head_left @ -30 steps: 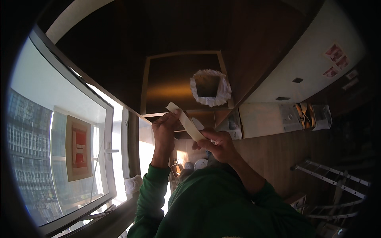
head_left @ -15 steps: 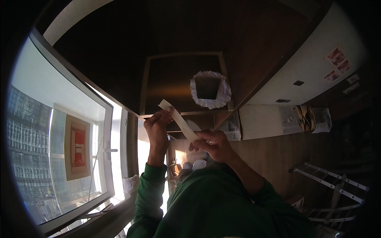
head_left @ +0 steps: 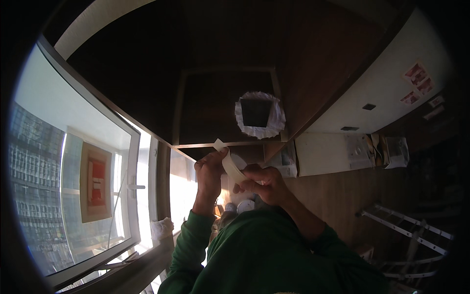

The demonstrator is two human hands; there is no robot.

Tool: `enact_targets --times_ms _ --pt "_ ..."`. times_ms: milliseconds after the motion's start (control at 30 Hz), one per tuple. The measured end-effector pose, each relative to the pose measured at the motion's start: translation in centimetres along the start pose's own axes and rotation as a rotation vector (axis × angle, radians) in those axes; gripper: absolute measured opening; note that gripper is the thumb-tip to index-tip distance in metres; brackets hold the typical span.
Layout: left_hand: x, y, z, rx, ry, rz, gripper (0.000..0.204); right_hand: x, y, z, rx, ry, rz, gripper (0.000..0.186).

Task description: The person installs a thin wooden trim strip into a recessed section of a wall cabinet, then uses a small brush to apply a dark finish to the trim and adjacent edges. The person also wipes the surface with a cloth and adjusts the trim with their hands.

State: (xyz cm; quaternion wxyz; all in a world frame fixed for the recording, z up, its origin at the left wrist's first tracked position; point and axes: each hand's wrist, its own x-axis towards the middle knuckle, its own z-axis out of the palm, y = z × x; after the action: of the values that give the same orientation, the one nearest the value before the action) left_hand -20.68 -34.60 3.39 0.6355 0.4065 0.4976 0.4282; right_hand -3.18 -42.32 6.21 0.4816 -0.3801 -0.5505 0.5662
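Observation:
A pale cream strip, which looks like masking tape (head_left: pixel 234 169), stretches between my two hands in front of the dark cabinet. My left hand (head_left: pixel 209 169) pinches it near its upper end, and a short free tip sticks out beyond the fingers. At the lower end my right hand (head_left: pixel 267 183) is closed on the strip between thumb and fingers. Its middle bows slightly. Whether a roll sits inside the right hand is hidden.
Ahead stands a dark wooden cabinet (head_left: pixel 215 108) with a square opening (head_left: pixel 256 112) ringed by crumpled whitish plastic. A white-framed window (head_left: pixel 132 206) stands open on the left. To the right are a white panel (head_left: pixel 323 152) and, on the floor, a metal ladder (head_left: pixel 406 228).
My left hand has come right and nearer to me, closer to my right hand. The strip between them spans less and bows more. My right hand has moved only a little.

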Motion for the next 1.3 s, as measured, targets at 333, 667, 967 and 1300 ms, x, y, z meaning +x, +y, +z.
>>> enact_targets --times_ms 333,667,967,1300 --pt "-1.6 -1.3 -0.2 -0.810 -0.326 -0.493 0.055 -1.2 0.8 -0.3 -0.176 -0.096 -0.045 0.032" --pt "-3.6 -2.3 -2.5 0.366 -0.296 0.119 0.042 -0.6 2.7 0.5 -0.200 -0.141 -0.106 0.029" --pt "-4.3 -3.8 -2.4 -0.481 -0.139 -0.140 0.030 0.1 2.8 0.6 -0.116 -0.142 -0.049 0.025" --pt "-4.2 -5.2 -5.2 -0.082 0.092 0.050 0.026 1.5 1.9 -0.5 -0.134 0.078 0.132 0.034"
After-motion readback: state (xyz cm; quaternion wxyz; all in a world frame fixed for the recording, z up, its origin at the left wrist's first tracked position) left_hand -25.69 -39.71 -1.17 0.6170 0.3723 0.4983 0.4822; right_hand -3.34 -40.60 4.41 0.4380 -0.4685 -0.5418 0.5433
